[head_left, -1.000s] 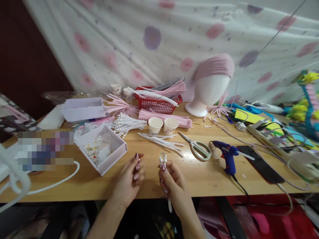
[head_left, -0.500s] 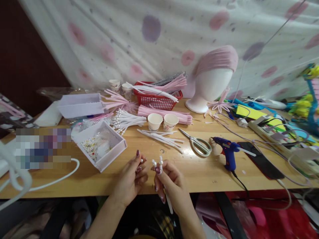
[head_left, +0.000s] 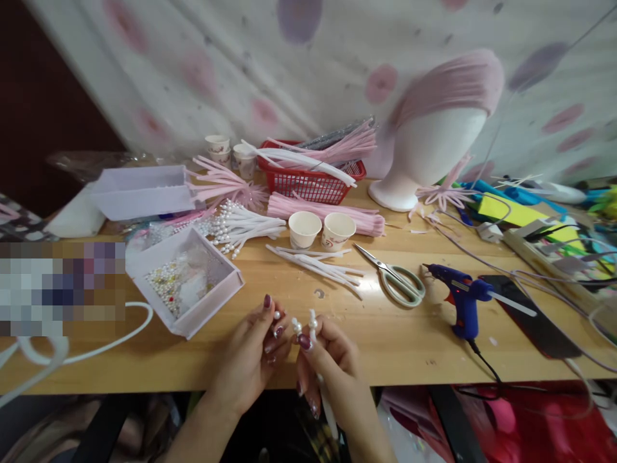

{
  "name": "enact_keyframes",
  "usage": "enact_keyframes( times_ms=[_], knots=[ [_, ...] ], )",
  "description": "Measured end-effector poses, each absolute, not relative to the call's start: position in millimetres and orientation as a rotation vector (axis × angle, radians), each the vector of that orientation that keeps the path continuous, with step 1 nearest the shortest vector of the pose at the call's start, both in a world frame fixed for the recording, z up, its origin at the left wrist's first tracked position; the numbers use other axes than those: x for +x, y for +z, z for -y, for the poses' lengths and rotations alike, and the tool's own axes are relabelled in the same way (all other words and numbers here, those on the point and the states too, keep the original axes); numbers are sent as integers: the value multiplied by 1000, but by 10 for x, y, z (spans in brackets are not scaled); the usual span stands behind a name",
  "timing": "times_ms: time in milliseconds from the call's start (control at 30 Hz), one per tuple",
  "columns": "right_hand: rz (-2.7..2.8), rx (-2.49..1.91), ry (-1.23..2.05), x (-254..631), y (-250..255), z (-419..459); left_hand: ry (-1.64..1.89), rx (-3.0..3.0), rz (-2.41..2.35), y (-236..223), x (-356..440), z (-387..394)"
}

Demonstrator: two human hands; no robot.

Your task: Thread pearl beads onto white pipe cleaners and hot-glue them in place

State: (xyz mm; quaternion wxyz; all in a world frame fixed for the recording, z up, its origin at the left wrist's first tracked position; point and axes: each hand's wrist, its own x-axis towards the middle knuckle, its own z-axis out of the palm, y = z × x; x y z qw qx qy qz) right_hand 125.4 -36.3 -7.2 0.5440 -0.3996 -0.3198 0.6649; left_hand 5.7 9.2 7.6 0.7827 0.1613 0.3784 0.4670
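My left hand (head_left: pixel 250 354) pinches a small white pearl bead (head_left: pixel 276 316) between thumb and forefinger, above the table's front edge. To its right, my right hand (head_left: pixel 328 363) is closed on white pipe cleaners (head_left: pixel 313 317) that carry pearl beads near their tips; their lower ends hang below my palm. A small gap separates the two hands. Left of them stands an open white box (head_left: pixel 212 302) with loose pearl, yellow and red beads in it. Beyond my hands lie several loose white pipe cleaners (head_left: pixel 328 270) and a bunch of white ones tipped with pearls (head_left: pixel 245 225).
Two paper cups (head_left: pixel 304 230) stand before a pink pipe cleaner bundle (head_left: pixel 337 215) and a red basket (head_left: pixel 313 183). Scissors (head_left: pixel 398 283), a blue glue gun (head_left: pixel 457 296) and a black phone-like slab (head_left: pixel 535 321) lie to the right. Behind stands a foam head (head_left: pixel 434 141).
The view has shifted and come slightly closer to the table. My hands keep nearly the same pose, and the bead at my left fingertips shows more clearly.
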Motion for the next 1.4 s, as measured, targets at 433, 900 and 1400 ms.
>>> enact_keyframes(
  times_ms=[433, 900, 1400],
  knots=[
    [749, -1004, 1758, 1257, -117, 248, 1027, 686, -1176, -102, -7, -133],
    [702, -1021, 1704, 1282, -78, 200, 977, 336, -969, -7, -10, -201],
    [689, -1036, 1697, 1288, -127, 233, 884, 597, -981, -110, 24, -108]
  ],
)
